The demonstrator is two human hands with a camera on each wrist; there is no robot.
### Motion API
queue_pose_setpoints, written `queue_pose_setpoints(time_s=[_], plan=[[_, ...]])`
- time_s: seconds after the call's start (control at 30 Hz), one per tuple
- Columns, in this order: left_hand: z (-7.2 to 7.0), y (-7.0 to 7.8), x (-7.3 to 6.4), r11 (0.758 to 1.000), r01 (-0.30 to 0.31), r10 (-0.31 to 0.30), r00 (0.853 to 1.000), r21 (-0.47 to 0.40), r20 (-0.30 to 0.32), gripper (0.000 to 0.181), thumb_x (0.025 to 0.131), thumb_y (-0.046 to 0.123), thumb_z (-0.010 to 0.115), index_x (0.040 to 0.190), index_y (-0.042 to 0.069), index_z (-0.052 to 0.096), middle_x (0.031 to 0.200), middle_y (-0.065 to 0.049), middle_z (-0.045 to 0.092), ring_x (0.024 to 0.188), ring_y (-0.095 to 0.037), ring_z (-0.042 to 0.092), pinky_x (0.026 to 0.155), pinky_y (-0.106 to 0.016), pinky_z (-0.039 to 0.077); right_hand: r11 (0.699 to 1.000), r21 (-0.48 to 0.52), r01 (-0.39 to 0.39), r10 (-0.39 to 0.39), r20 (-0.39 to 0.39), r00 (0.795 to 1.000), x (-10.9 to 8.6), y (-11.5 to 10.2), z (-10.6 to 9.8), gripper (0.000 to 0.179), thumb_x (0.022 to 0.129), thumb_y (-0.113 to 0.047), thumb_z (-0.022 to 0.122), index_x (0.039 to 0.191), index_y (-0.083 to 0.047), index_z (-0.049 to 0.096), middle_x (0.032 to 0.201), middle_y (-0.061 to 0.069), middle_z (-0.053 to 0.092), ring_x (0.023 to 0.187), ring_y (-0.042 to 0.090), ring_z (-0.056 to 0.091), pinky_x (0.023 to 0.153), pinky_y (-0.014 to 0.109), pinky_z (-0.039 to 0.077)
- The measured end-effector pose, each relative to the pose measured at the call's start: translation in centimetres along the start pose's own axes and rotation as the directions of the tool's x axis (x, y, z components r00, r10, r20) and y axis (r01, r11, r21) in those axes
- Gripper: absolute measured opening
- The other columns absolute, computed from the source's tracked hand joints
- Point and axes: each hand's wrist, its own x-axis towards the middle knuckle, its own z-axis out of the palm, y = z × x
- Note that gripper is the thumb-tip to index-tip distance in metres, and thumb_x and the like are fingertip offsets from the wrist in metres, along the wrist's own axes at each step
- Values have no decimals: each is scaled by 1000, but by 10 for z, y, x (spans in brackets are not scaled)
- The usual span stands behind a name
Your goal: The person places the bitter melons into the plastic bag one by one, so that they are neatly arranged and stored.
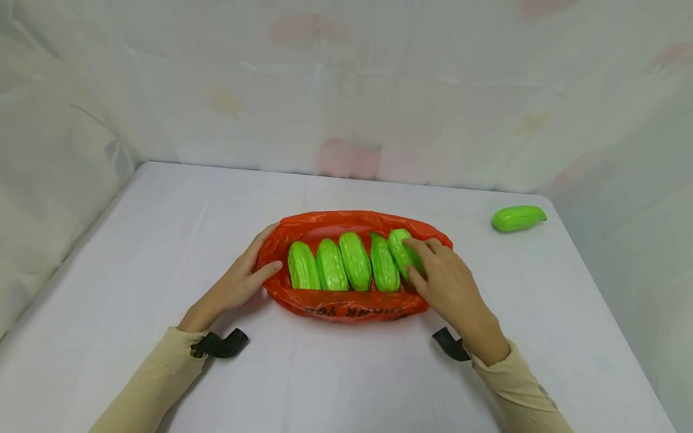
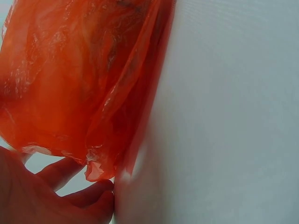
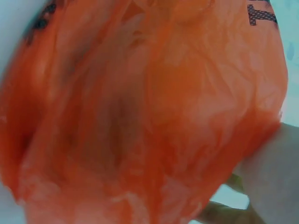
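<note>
A red plastic bag lies on the table with its mouth wide open toward me. Inside it, several bright green bitter melons lie side by side. At the bag's left end my left hand holds the rim, thumb over the edge and fingers outside; in the left wrist view its fingers are close against the bag's lower side. My right hand reaches over the right rim and grips the rightmost bitter melon between thumb and fingers. In the right wrist view the bag hides most of this hand.
Another bitter melon lies on the white table at the far right, near the edge. Pale sheeting hangs behind and at both sides. Dark straps show at both wrists.
</note>
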Motion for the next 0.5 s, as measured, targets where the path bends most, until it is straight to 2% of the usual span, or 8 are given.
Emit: queue_pose_setpoints(time_s=[0.2,0.4,0.5], plan=[[-3,5,0,1000,-4,4,1000,24,-5,70,102,18,53,159,30,15,162,-6,29,146,-33,34,116,-61,29,998,-59,-1,2,14,1000,-2,3,-5,43,90,-24,71,129,-6,63,108,17,67,92,33,62,79,48,52],[-5,11,0,999,0,0,1000,32,-4,69,102,16,53,159,27,16,162,-9,29,146,-36,33,116,-63,28,991,-134,-14,26,86,996,-4,4,-9,42,93,-28,67,130,-7,65,112,15,69,103,38,58,88,53,47],[-6,15,0,1000,8,-8,1000,30,-1,69,101,16,53,159,28,16,162,-8,28,146,-34,33,116,-63,27,994,-109,-18,26,75,997,-1,6,-6,39,92,-25,68,126,-6,66,110,14,69,104,38,58,89,53,46]])
